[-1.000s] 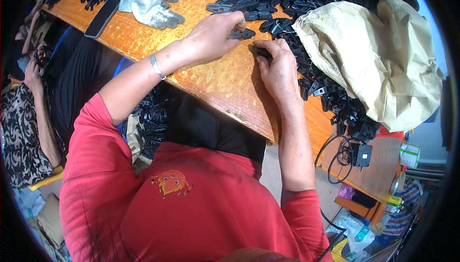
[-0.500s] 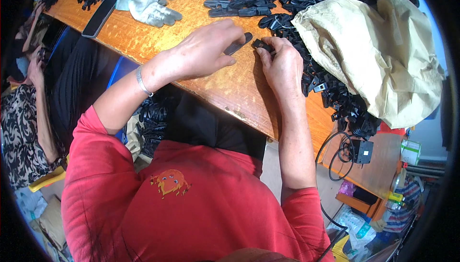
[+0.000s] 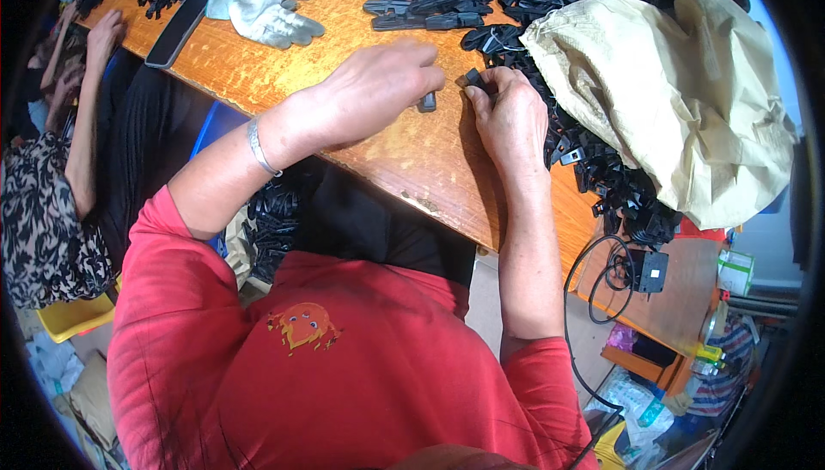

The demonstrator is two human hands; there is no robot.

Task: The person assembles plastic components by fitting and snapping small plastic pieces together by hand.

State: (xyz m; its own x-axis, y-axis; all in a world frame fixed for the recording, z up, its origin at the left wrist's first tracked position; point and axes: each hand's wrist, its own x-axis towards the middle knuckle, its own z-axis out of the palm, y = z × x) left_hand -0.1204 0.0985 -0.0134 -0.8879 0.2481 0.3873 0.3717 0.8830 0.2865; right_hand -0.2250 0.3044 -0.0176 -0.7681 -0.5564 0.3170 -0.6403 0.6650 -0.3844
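Observation:
Over the wooden table (image 3: 404, 165), my left hand (image 3: 378, 88) is closed on a narrow black plastic piece (image 3: 427, 102), whose end sticks out below the fingers. My right hand (image 3: 513, 113) pinches a small black plastic clip-like part (image 3: 473, 80) between thumb and fingertips. The two pieces are apart, a short gap between them. Beside my right hand lies a heap of small black parts (image 3: 593, 173), some with a metal bit. Beyond the hands is a pile of longer black plastic pieces (image 3: 438, 15).
A cream woven sack (image 3: 662, 100) covers part of the heap at right. A grey-white glove (image 3: 266, 10) and a dark phone (image 3: 180, 27) lie at the far left. A black cabled box (image 3: 650, 272) sits at lower right. A co-worker's hand (image 3: 105, 32) is at the table's left edge.
The piece in my left hand has turned from pointing up and right to pointing down. My right hand's part is tilted more upright. At left, a co-worker's hand has risen to the table edge.

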